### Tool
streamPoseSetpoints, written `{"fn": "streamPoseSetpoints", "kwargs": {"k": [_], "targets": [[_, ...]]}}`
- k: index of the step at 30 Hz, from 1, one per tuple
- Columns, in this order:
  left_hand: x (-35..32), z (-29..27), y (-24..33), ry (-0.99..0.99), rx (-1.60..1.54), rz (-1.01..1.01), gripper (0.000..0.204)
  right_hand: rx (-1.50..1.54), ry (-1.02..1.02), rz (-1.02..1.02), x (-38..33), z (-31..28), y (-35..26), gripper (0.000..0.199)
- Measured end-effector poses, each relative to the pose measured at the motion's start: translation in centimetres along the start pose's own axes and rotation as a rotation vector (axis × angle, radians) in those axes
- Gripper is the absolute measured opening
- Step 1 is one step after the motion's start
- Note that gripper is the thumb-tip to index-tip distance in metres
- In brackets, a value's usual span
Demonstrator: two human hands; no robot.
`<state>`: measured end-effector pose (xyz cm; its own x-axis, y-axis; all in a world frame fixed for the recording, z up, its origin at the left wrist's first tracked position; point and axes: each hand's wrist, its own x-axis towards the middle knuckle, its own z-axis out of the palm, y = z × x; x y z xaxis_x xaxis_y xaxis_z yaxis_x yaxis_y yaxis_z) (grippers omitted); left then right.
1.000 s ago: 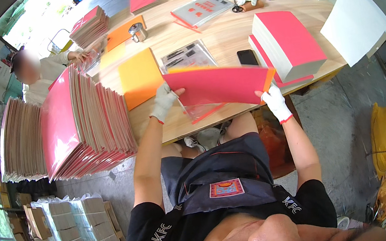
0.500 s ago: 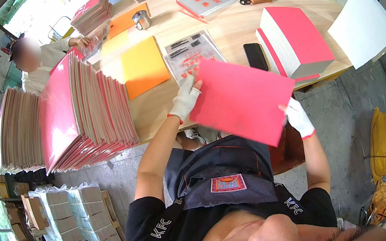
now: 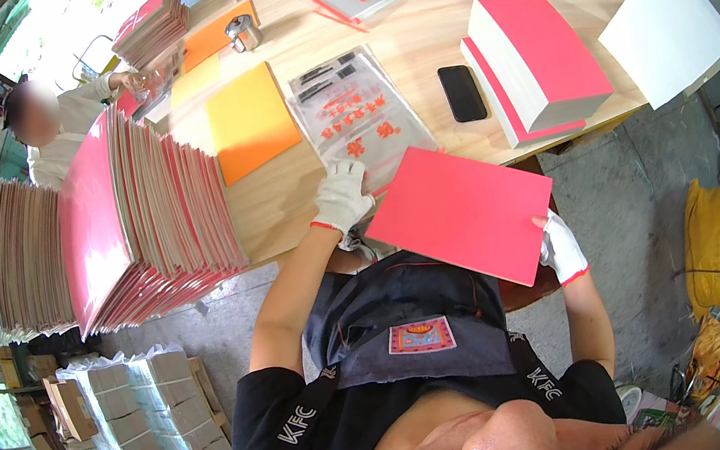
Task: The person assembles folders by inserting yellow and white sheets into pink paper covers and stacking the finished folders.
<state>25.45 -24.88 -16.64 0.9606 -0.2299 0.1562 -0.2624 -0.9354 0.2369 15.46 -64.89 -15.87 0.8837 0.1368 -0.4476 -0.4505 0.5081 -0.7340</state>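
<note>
My right hand (image 3: 562, 249), in a white glove with bare fingertips, grips a flat red sheet (image 3: 465, 214) by its right edge. The sheet is tilted above my lap, just off the table's near edge. My left hand (image 3: 340, 195), gloved the same way, is off the sheet. Its fingers lie at the near end of a pile of clear plastic bags (image 3: 357, 114) with red print, and I see nothing held in them. Whether they touch the top bag is hard to tell.
Tall stacks of red-covered packs (image 3: 144, 211) stand at the left. Beyond the bags are orange sheets (image 3: 251, 120) and a metal mug (image 3: 242, 33). At right lie a black phone (image 3: 462, 93), a thick red-topped paper stack (image 3: 540, 58) and a white sheet (image 3: 666, 30). A co-worker (image 3: 53, 131) handles clear bags far left.
My left hand has let go of the red sheet and moved down to the near end of the bags. My right hand has lowered the sheet toward me, uncovering more of the bag pile.
</note>
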Motion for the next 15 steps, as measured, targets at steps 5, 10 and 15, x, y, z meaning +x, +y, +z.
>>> {"fn": "streamPoseSetpoints", "kwargs": {"k": [5, 10, 15], "targets": [[0.1, 2.2, -1.7, 0.051, -0.024, -0.014, 0.027, 0.023, -0.054, -0.034, 0.0, 0.1, 0.5, 0.045], [-0.7, 0.8, -2.0, 0.07, -0.17, -0.038, 0.027, 0.11, -0.061, 0.002, 0.0, -0.4, 1.9, 0.035], [-0.1, -1.2, -1.5, 0.093, -0.268, -0.15, 0.025, 0.221, 0.038, 0.029, -0.6, 2.7, 4.0, 0.034]]}}
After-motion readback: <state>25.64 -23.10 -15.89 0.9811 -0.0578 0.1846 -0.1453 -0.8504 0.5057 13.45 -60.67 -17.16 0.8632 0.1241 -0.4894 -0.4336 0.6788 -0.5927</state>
